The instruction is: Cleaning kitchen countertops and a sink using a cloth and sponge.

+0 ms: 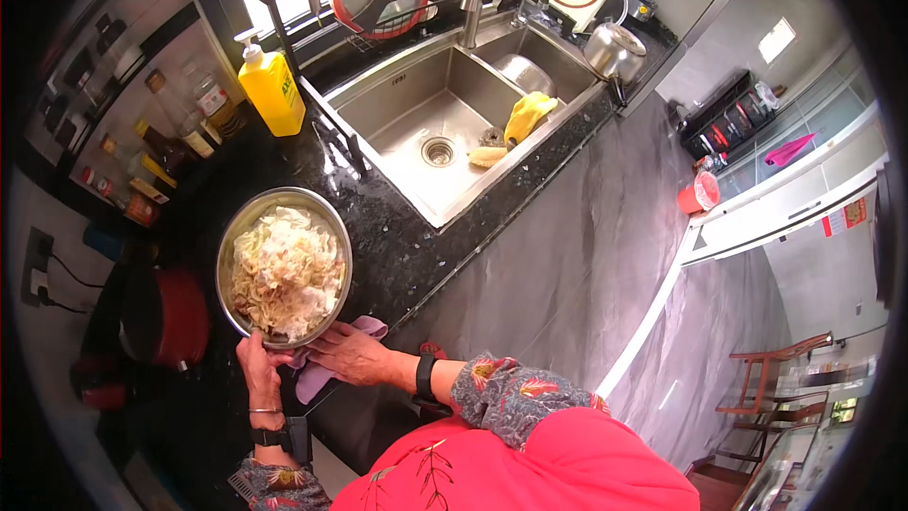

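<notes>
A round stainless steel bowl (345, 223), heaped with pale shredded food (287, 266) dusted with white, is at the left, over the black countertop (397, 227). My left hand (260, 369) grips the bowl's near rim. My right hand (355, 355) lies flat on a purple cloth (316, 380) just below and to the right of the bowl; its fingertips are close to the bowl's underside. Part of the cloth is hidden under the hand.
Beyond the bowl stand a yellow pump bottle (273, 92) and a double steel sink (418, 113) with yellow gloves (528, 116). Left are a red pot (177, 316) and a rack of bottles (181, 113). A kettle (613, 50) stands beyond the sink.
</notes>
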### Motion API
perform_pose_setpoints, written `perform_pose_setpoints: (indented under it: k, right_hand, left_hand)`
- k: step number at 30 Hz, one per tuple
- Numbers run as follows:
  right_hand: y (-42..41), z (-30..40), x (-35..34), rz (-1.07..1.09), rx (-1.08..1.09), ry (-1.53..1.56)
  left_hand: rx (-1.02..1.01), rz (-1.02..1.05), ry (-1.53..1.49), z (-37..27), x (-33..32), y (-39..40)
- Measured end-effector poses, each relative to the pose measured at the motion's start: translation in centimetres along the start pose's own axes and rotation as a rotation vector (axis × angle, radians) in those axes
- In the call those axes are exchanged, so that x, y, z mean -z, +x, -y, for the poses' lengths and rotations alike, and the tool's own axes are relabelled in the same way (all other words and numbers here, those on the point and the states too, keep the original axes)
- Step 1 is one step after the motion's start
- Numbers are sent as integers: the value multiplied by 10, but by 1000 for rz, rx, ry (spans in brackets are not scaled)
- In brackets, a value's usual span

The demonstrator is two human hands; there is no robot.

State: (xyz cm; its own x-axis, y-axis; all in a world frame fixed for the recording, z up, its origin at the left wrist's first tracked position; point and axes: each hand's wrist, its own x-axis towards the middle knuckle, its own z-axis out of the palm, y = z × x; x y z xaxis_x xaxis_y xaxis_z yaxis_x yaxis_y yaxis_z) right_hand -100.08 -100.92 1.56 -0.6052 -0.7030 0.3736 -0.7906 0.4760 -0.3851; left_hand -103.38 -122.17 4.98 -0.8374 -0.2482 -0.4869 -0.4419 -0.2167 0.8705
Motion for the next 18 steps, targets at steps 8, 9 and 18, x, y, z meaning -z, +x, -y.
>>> perform_pose_setpoints:
  k: [8,9,18]
  right_hand:
    - [-33,-71,16,-81,-111,91]
    - [-36,-81,16,-110,-173,21]
    - [-17,-151,24,-144,-402,-264]
  left_hand:
    - [-85,-196,135,15,9,31]
    - [-97,-197,123,17,7,33]
    - [-69,-176,12,29,18,42]
